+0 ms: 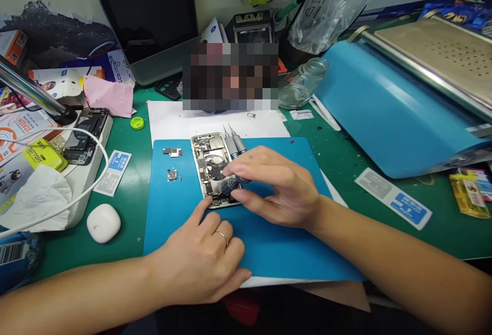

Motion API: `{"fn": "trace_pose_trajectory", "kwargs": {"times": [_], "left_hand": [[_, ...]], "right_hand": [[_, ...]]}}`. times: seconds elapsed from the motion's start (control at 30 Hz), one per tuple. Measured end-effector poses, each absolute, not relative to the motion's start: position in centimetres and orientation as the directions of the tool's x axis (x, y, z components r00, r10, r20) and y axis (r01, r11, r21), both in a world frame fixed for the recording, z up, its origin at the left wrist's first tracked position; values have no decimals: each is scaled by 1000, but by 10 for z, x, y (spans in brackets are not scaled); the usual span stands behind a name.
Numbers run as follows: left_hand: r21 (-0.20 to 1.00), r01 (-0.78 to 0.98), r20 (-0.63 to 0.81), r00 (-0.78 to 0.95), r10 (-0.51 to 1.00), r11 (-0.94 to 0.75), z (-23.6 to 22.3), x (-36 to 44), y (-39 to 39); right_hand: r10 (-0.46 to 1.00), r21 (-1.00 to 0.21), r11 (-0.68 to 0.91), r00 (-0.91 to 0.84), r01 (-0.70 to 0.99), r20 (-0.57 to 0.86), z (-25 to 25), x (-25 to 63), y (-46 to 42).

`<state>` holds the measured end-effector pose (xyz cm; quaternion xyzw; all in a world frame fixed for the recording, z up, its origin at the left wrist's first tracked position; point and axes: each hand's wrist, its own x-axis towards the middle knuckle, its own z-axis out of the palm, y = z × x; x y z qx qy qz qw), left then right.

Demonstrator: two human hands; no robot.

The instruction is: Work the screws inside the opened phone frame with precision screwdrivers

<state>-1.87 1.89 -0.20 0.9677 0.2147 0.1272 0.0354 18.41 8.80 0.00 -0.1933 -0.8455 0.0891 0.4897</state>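
Observation:
An opened smartphone point(215, 160), its inner parts exposed, lies on a blue mat point(269, 248). My left hand point(205, 255) is half curled, with the index fingertip pressed on the phone's lower left corner. Thumb and fingers of my right hand point(282, 186) close around a dark-handled screwdriver point(229, 186) standing over the phone's lower part; its tip is hard to make out. Two grey screwdrivers point(233, 143) lie beside the phone, their lower ends hidden by my right hand. Left of the phone sit a small metal shield plate point(172, 152) and a tiny component point(171, 174).
White paper point(169, 120) lies under the mat. On the left are a white earbud case point(103, 223), a white cable point(103, 155) and another opened phone point(86, 135). A glass jar point(303, 81) and a blue machine point(369, 104) stand at right; a tablet-like screen point(149, 12) stands behind.

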Motion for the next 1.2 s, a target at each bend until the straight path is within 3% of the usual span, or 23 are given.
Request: {"fn": "trace_pose_trajectory", "kwargs": {"times": [0.47,0.7,0.9,1.2], "left_hand": [[113,410,239,873,425,-905,-2,-18,19],[105,412,243,872,425,-905,-3,-18,18],[123,395,223,883,414,-910,-2,-18,20],[115,396,221,884,412,-911,-2,-18,20]], "right_hand": [[431,-382,902,-458,201,777,1,185,89],[395,-322,918,-464,230,793,-1,186,91],[437,-424,895,-475,141,764,0,185,89],[394,-364,917,-485,160,781,-1,186,91]]}}
